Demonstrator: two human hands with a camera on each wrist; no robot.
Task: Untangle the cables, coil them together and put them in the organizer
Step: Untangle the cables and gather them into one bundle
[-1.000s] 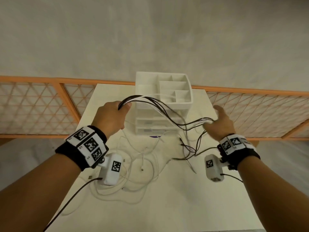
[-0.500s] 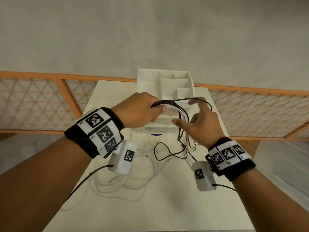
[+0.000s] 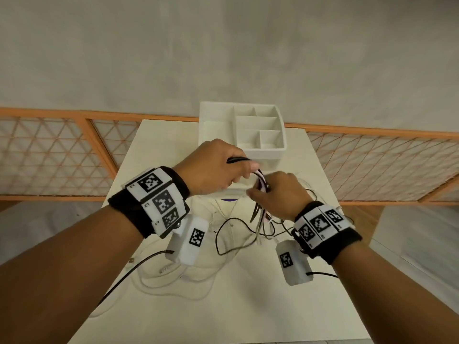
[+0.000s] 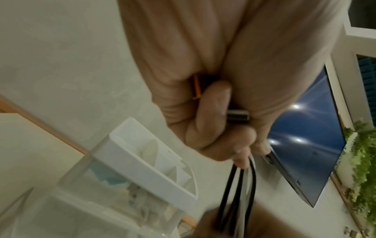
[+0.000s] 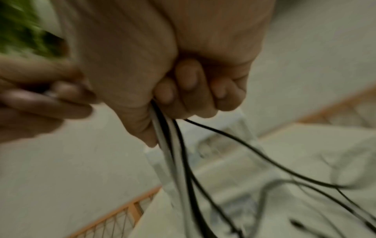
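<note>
Gripping cables [image 3: 260, 181], both hands; left wrist shows connector [image 4: 238, 115].

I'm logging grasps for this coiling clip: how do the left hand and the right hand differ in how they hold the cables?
The left hand sits higher, next to the organizer, clenching the bundled cables with connector ends poking from its fist; the right hand sits lower and nearer, gripping the same bundle where it hangs down. Strands below the right hand trail loose onto the table; the stretch between the hands is short. Both are closed around black and white cables.
</note>
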